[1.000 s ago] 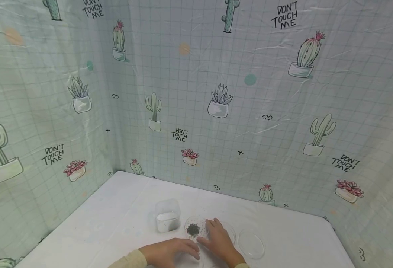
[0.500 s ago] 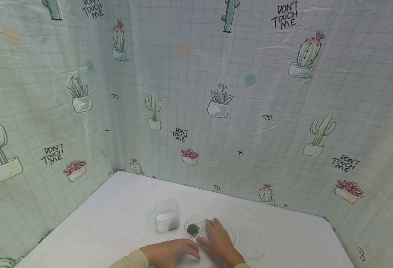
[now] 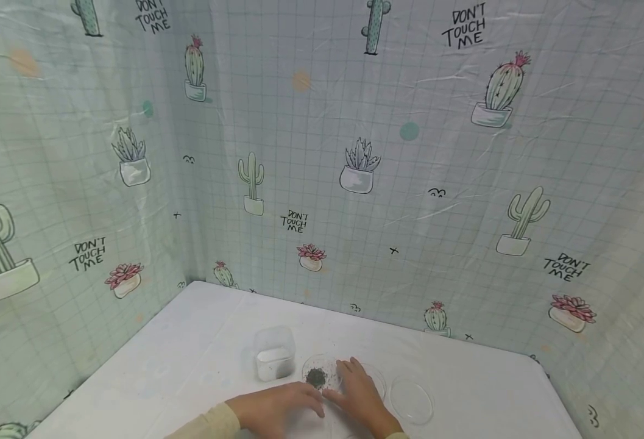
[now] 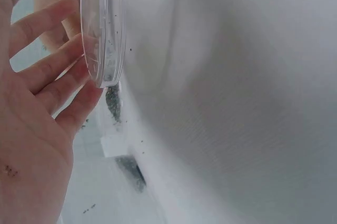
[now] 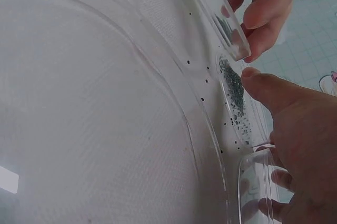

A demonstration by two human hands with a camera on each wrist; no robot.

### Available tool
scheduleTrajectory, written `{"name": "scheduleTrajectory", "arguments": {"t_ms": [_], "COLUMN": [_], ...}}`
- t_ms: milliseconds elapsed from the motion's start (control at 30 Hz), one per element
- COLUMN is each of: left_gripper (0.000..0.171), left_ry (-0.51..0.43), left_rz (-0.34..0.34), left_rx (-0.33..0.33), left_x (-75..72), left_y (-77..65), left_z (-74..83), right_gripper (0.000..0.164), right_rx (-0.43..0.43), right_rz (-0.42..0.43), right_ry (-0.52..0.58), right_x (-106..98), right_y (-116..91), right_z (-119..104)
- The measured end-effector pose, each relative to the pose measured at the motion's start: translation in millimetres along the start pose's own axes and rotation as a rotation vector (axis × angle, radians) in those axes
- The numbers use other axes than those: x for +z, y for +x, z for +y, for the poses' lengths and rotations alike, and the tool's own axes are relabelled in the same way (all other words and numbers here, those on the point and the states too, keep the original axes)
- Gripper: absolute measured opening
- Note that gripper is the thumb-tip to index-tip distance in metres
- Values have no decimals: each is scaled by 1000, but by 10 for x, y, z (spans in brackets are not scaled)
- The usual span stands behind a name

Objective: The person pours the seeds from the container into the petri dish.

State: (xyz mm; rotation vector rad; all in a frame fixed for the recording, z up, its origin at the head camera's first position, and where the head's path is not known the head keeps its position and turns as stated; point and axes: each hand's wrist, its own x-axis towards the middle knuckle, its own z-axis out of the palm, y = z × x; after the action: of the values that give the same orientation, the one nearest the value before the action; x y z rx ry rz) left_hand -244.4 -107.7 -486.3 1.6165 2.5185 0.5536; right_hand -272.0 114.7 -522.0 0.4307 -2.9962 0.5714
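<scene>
My left hand [image 3: 278, 405] reaches in from the left with its fingers extended. In the left wrist view its fingertips are right at the edge of a clear, shallow round dish [image 4: 105, 34] close to the table; the head view largely hides this dish. My right hand [image 3: 362, 399] has its fingers spread along the right side of a clear dish [image 3: 328, 364] holding a pile of dark granules [image 3: 315, 378]. In the right wrist view its thumb [image 5: 258, 79] overlaps that dish's edge, and its other fingers are beside another clear dish [image 5: 247, 182].
Behind my left hand stands a translucent plastic tub [image 3: 274, 338], white and dark grey toward its bottom. A clear round dish or lid [image 3: 431, 405] lies to the right of my right hand. Loose granules dot the white tabletop [image 3: 206, 347], and cactus-print curtains [image 3: 387, 219] surround it.
My left hand has shifted slightly left and away from me, overlapping the near edge of the granule dish more closely. My right hand and the other dishes keep their places.
</scene>
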Motion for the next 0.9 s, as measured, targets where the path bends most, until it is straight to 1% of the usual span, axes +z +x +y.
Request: {"name": "scheduleTrajectory", "arguments": {"t_ms": [133, 233, 300, 400, 533, 767, 900], "left_gripper": [59, 64, 67, 64, 63, 63, 63], "left_ry": [39, 36, 22, 5, 22, 57, 65], "left_rz": [59, 86, 94, 106, 125, 140, 141], "left_rx": [27, 12, -17, -69, -129, -233, -264], "left_x": [-53, -77, -86, -91, -92, -95, -86], "left_y": [4, 20, 34, 59, 93, 145, 166], "left_z": [-23, -38, -41, -39, -32, -31, -41], "right_gripper": [78, 73, 71, 74, 79, 71, 70], "right_rx": [-25, -40, -40, -35, -23, -26, -12], "right_rz": [20, 31, 35, 39, 47, 71, 71], "right_ry": [10, 23, 32, 52, 67, 76, 73], "right_x": [-18, -27, -30, -23, -12, -77, -111], "right_y": [-19, -35, -43, -44, -42, -60, -73], "right_z": [13, 21, 26, 38, 60, 67, 67]}}
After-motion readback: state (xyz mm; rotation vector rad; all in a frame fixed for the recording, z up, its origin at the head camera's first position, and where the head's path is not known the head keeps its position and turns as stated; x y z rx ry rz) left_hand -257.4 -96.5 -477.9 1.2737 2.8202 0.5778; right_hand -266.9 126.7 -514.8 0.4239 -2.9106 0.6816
